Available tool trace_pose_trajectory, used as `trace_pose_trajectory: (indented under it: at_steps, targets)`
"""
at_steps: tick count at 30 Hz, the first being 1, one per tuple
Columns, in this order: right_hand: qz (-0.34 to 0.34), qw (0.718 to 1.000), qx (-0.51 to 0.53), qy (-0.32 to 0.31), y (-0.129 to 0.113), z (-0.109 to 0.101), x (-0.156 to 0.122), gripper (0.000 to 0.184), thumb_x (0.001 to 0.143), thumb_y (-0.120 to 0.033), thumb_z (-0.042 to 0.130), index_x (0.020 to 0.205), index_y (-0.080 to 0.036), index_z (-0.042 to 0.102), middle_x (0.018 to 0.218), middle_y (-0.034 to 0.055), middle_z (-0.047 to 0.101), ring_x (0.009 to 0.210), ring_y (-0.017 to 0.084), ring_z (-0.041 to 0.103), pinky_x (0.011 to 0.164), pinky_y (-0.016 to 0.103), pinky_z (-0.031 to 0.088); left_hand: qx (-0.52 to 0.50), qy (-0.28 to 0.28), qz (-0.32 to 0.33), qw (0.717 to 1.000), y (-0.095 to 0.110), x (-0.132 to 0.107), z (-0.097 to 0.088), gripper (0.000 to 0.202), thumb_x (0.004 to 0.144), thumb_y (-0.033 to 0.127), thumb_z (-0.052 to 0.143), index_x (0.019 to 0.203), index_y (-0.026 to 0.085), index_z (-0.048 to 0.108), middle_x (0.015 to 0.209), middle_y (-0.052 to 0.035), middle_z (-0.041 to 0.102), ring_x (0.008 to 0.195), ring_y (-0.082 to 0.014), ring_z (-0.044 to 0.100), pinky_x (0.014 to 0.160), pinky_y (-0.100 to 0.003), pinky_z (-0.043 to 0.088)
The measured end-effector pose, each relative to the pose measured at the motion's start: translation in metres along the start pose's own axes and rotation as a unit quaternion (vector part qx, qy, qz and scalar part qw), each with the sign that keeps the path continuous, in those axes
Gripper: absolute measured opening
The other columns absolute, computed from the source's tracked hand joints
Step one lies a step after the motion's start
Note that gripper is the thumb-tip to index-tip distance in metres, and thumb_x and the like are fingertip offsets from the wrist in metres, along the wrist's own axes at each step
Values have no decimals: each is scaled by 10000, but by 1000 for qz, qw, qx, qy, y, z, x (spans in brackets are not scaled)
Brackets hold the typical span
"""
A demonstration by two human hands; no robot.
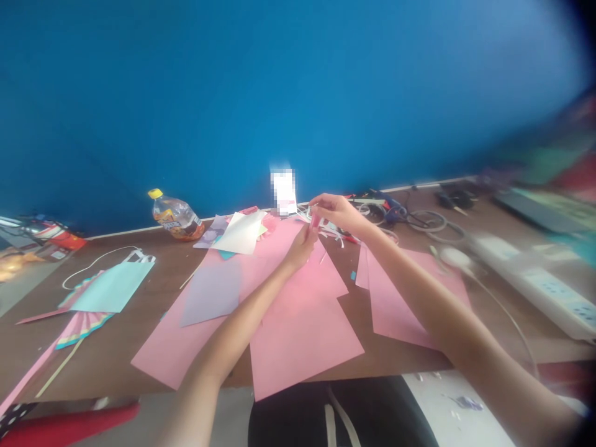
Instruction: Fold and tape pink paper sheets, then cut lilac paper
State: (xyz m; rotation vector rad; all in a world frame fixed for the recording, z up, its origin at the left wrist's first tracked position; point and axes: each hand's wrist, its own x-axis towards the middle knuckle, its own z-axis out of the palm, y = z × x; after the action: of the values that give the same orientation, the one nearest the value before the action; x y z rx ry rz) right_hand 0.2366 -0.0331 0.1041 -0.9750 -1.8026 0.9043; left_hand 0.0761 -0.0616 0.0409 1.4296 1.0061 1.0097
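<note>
Our left hand (pixel 302 248) and right hand (pixel 339 213) pinch a small pink paper-like piece (pixel 315 220) above broad pink paper sheets (pixel 305 335); uneven squeezing could crease it.

2 hands (pixel 342 212), 1 bottle (pixel 176 217), 1 power strip (pixel 540 284)

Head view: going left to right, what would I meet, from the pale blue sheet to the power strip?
Pale blue sheet → bottle with a yellow cap → white sheet → left hand → right hand → power strip.
</note>
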Motion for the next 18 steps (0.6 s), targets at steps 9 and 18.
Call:
trace_pose_trajectory:
  at_steps: [9,18]
  targets:
    - [-8,998,31,-62,7,-1,-2,452,836,-391,663,1236,-197,580,918,58,718,823,189,667,716,315,530,-179,-91,-53,978,2,5,-6,571,920,685,262,887,191,548,597,52,239,447,-85,177,404,-234,182]
    - [-8,996,69,-62,5,-5,-2,242,757,-285,711,955,-161,651,855,50,709,827,191,671,749,318,522,-166,-139,-42,975,4,5,-11,424,918,575,462,752,184,472,639,29,372,520,-78,362,511,-221,353]
